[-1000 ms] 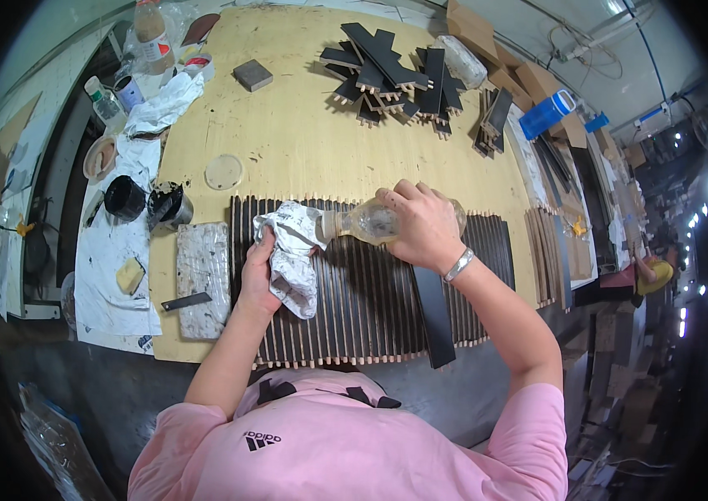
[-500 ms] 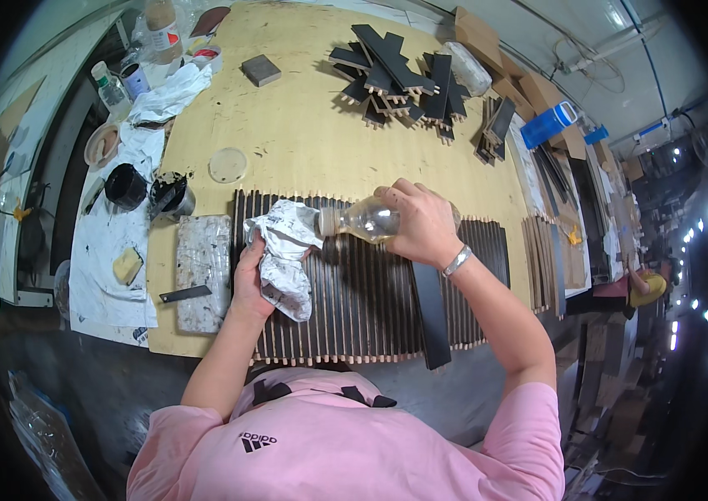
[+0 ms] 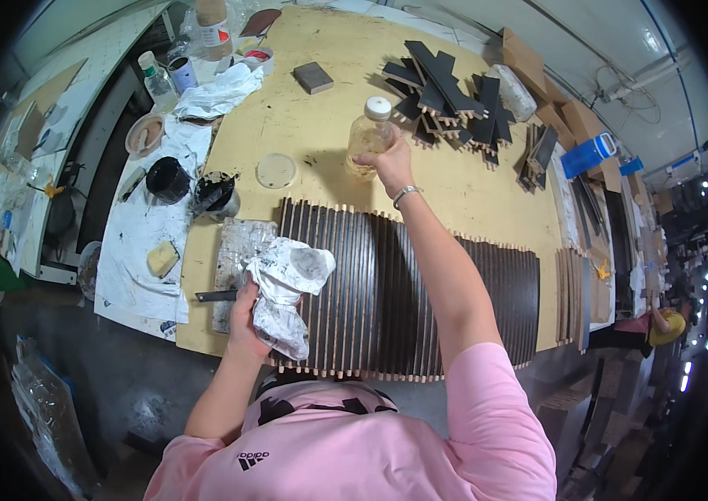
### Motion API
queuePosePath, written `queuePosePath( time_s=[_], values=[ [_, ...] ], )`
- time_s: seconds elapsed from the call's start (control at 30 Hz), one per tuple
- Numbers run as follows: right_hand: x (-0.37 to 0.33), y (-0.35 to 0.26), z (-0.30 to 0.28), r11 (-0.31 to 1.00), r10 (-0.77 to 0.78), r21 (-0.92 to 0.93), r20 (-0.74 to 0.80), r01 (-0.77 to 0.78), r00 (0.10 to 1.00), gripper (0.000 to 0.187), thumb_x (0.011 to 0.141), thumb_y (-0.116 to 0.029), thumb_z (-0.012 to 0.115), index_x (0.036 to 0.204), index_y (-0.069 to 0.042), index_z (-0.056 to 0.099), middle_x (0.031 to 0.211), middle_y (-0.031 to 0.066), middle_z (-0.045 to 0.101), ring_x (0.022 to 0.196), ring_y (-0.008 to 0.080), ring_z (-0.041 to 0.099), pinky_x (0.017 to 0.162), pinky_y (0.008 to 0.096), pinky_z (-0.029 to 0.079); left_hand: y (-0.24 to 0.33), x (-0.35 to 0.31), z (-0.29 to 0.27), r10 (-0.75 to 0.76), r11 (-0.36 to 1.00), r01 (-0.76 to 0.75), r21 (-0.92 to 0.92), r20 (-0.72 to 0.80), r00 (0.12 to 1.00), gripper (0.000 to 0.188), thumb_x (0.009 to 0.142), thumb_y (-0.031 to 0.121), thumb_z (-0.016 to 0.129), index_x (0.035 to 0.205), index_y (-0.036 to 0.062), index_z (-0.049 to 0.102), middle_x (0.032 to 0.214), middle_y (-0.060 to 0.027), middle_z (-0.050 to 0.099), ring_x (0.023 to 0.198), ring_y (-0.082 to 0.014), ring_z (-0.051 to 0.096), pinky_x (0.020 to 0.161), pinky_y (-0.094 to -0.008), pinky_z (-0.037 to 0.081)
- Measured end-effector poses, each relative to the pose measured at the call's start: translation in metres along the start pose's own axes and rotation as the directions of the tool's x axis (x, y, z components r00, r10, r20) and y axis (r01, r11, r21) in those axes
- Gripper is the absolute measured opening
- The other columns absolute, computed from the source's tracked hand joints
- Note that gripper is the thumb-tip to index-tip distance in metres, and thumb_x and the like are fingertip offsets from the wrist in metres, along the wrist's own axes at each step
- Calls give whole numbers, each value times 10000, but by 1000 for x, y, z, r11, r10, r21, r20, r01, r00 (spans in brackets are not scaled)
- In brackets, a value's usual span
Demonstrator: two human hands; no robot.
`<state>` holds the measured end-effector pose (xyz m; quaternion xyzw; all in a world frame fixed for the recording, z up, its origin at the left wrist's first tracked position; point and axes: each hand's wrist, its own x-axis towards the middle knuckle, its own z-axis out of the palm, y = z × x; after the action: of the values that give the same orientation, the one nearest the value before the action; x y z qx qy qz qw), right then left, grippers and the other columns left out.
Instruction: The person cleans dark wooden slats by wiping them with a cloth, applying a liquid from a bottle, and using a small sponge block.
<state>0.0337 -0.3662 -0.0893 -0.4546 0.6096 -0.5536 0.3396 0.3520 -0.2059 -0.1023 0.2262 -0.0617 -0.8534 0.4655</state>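
My left hand (image 3: 245,324) is closed around a crumpled white rag (image 3: 277,271), which has a damp grey patch on its upper side and dark smudges. Under the rag lies the left end of a row of dark, narrow wooden slats (image 3: 354,292) set side by side, with pale pegs along both ends. Beyond that row, my right hand (image 3: 387,163) grips a clear plastic bottle (image 3: 364,138) by its lower side. The bottle is upright, with a white top, at the middle of the yellowish board; whether it touches the board I cannot tell.
Dark pegged wood pieces (image 3: 441,88) are piled at the far right. On the left stand a black pot (image 3: 168,179) and a paint-smeared can (image 3: 216,194), near a sponge (image 3: 163,259) and a round lid (image 3: 276,170). A person in a yellow head covering (image 3: 667,326) is at far right.
My right hand has moved the bottle from tipped against the rag to upright, farther away. The rag now shows a wet patch. My view has shifted, and the loose dark board on the slats no longer shows.
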Motion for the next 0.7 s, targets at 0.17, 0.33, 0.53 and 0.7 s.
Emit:
queuePosePath(
  time_s=[0.17, 0.33, 0.53, 0.7],
  values=[
    [-11, 30, -17, 921, -120, -384, -138, 59, 983, 852, 579, -72, 884, 1338, 2, 503, 1249, 201, 590, 1154, 313, 588, 997, 392, 477, -4, 4, -7, -60, 998, 60, 2, -9, 998, 496, 971, 333, 597, 1355, 34, 507, 1313, -151, 602, 1151, -320, 619, 978, -492, 517],
    [-140, -15, -108, 756, -143, -654, -174, -5, 974, 757, 693, -241, 830, 1334, 7, 514, 1244, 248, 547, 1171, 410, 511, 1042, 437, 415, -28, 20, 18, -28, 958, 11, 285, 55, 998, 427, 1000, 272, 566, 1332, 12, 500, 1268, -139, 620, 1104, -276, 643, 922, -442, 539],
    [-368, -37, -171, 516, 29, -769, -425, -378, 905, 775, 592, -298, 861, 1252, 1, 585, 1176, 173, 552, 1114, 356, 488, 977, 449, 402, -89, 52, 72, -235, 667, -150, 730, 396, 888, 411, 955, 136, 637, 1321, -28, 546, 1221, -140, 652, 1047, -196, 662, 921, -323, 519],
    [-429, -33, -146, 550, 129, -664, -531, -506, 838, 739, 627, -224, 859, 1260, 26, 569, 1138, 149, 512, 1062, 328, 481, 944, 418, 405, -182, 39, 130, -623, 112, -924, 367, 750, 222, 516, 760, 31, 695, 1268, 33, 611, 1344, -167, 581, 1214, -301, 583, 1023, -412, 468]
  ],
)
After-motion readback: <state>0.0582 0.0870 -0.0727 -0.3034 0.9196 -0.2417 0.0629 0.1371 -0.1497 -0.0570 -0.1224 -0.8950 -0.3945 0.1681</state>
